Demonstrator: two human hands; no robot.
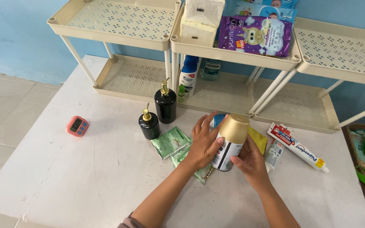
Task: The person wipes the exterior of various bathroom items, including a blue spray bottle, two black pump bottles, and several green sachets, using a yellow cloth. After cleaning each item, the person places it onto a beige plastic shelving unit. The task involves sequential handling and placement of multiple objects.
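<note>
Both hands hold a cylindrical spray can (pixel 230 143) with a smooth gold cap, tilted above the white table (pixel 85 177). The left hand (pixel 203 143) wraps the can's printed body, fingers curled and pressed against it; the right hand (pixel 250 162) cups its lower end, thumb and fingertips pinching the base. Beneath them lie glossy green sachets (pixel 172 141) and a yellow packet (pixel 258 139) (partly hidden by the can). Two squat black pump bottles (pixel 157 114) with gold nozzles stand just to the left, near a small pink timer (pixel 77 126). A boxed toothpaste tube (pixel 298 147) lies flat to the right. Behind stand cream plastic racks (pixel 119 21) with perforated shelves, holding a soft purple wipes pack (pixel 254 36).
</note>
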